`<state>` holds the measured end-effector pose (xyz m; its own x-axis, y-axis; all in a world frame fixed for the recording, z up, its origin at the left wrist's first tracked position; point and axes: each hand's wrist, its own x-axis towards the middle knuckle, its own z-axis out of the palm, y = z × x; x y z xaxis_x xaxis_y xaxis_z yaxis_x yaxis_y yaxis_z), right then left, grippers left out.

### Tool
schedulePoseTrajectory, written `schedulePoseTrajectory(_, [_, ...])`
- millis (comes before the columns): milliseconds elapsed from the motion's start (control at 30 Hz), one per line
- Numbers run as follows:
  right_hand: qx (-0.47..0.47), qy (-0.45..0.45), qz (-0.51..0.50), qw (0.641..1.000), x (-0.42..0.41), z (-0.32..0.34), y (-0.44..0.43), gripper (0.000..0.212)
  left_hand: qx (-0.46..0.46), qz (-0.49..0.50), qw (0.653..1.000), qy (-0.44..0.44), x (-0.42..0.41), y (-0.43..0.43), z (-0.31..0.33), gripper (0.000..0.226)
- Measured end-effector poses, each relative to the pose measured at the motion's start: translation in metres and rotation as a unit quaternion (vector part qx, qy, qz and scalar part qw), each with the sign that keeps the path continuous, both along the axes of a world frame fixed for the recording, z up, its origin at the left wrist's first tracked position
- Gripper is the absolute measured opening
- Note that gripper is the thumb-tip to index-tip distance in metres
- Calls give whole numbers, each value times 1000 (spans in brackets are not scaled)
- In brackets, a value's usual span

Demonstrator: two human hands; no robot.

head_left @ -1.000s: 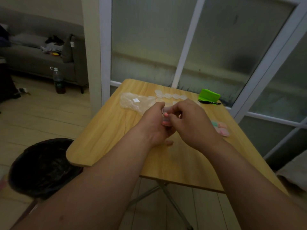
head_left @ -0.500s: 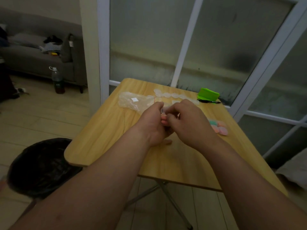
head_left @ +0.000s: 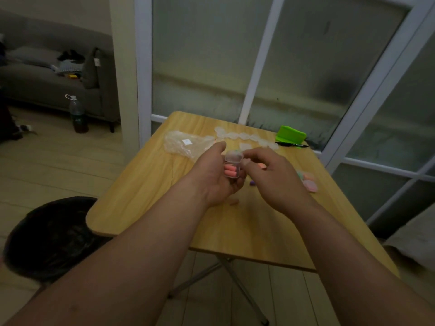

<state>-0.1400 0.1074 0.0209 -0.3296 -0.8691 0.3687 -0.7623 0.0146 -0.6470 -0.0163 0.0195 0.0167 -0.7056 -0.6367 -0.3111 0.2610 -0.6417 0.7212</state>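
The left hand (head_left: pixel 216 177) grips a little clear box (head_left: pixel 233 169) above the table (head_left: pixel 146 198), with pink plugs (head_left: pixel 231 172) inside. A moment ago both hands were pressed close around the box and hid it. Now the right hand (head_left: pixel 275 180) has pulled back a bit, fingertips by the lid (head_left: pixel 233 157); I cannot tell if it pinches the lid. The box looks filled and ready to snap shut. Further out lie empty boxes (head_left: pixel 242 136) and a plastic bag (head_left: pixel 186 145).

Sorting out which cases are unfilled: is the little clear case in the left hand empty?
No, the clear case in the left hand has pink plugs showing through its wall.
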Motion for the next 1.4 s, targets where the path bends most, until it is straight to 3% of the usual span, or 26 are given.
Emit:
schedulePoseTrajectory(200, [-1, 94, 23, 995, 15, -8, 14, 34, -13, -39, 999, -5, -1, -7, -5, 74])
schedulePoseTrajectory(467, [-26, 60, 35, 997, 10, -5, 19, 26, -38, -70, 997, 10, 0, 9, 0, 46])
schedulePoseTrajectory(600, [-33, 24, 32, 999, 0, -5, 21, 44, -105, -105, 989, 11, 6, 16, 3, 28])
schedulePoseTrajectory(733, [5, 12, 40, 999, -8, -6, 24, 78, -107, -73, 992, 4, 4, 18, 1, 41])
schedulePoseTrajectory(800, [17, 10, 25, 999, -10, -5, 27, 85, -107, -56, 993, -2, 3, 17, -2, 44])
schedulePoseTrajectory(1033, [40, 55, -51, 996, -14, -5, 44, 69, -109, -40, 993, 8, -7, 26, -1, 41])
schedulePoseTrajectory(1200, [9, 19, -92, 996, -14, -13, 55, 53, -104, -40, 993, 32, -17, 40, 0, 36])
schedulePoseTrajectory(1400, [-34, 65, -132, 988, -7, -18, 58, 36, -118, -39, 992, 29, -32, 49, -5, 39])
